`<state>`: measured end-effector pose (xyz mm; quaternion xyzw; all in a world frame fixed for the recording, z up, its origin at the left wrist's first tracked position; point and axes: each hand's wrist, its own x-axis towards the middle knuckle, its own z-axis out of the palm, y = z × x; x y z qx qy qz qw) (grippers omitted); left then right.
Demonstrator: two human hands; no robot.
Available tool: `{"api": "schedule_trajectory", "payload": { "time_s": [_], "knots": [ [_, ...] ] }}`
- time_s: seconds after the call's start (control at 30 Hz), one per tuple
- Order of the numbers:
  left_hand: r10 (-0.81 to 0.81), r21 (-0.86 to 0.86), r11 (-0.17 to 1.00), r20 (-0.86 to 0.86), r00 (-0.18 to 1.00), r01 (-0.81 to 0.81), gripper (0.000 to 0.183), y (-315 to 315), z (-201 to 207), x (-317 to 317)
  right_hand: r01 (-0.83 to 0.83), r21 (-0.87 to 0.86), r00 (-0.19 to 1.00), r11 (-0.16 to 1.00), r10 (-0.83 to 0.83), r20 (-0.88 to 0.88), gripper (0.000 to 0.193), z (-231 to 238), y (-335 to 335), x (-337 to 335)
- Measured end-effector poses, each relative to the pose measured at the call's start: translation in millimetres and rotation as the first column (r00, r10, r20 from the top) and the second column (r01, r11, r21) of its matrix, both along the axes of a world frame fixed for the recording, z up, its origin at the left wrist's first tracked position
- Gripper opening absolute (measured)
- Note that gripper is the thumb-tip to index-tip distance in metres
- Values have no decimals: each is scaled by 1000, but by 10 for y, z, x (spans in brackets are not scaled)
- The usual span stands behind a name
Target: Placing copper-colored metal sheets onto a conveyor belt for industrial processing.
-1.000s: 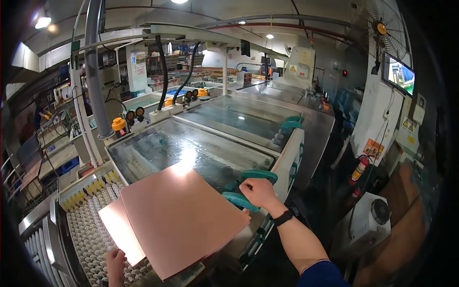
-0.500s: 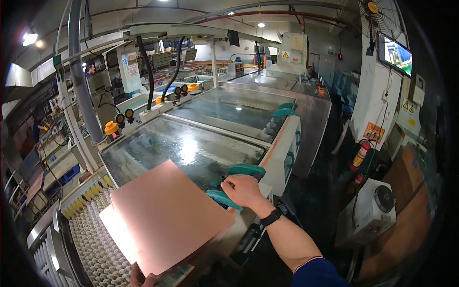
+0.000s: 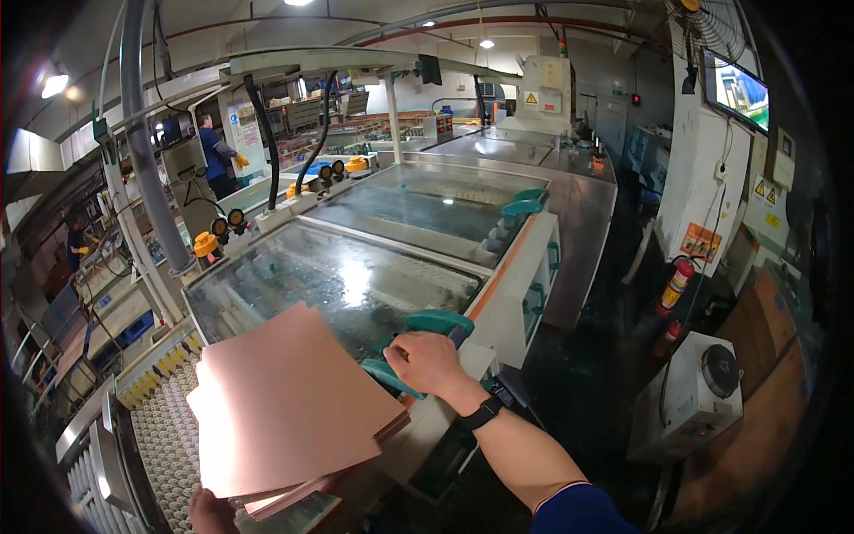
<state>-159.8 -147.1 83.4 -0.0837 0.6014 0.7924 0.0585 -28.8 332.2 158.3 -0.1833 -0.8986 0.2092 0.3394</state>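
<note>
My left hand [image 3: 212, 511], partly cut off by the lower edge, grips the near left corner of a copper sheet [image 3: 289, 400]. More copper sheets lie under it in an uneven stack, their edges fanned out at the near right side. My right hand [image 3: 425, 363] is closed, held between two green handles, the far one [image 3: 440, 322] and the near one [image 3: 391, 377], at the corner of a machine's glass lid. What its curled fingers hold, if anything, is hidden. A black band [image 3: 482, 411] circles that wrist.
White rollers [image 3: 160, 445] form a conveyor bed at the left. Wet glass lids [image 3: 338, 267] cover the machine ahead. A fire extinguisher [image 3: 676, 285] and a white fan unit [image 3: 689, 400] stand at the right. A person in blue [image 3: 215, 156] stands beyond the machine.
The top copper sheet has turned and its near edge has shifted left, showing more sheets beneath. My left hand has moved left. The person in blue now shows more fully.
</note>
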Motion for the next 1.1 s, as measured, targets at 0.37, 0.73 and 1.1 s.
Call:
{"api": "schedule_trajectory", "payload": {
  "time_s": [0.37,0.73,1.1],
  "knots": [
    [-7,203,979,203,979,-35,22,153,515,177,-30,30,999,999,31,-33,25,-18,6,-29],
    [95,408,900,165,982,-156,12,-12,475,-23,23,-15,1000,1000,-23,1,29,-23,-13,-49],
    [-57,327,945,109,992,19,17,23,394,-49,88,-31,992,996,-85,93,29,-15,-25,-59]
  ]
}}
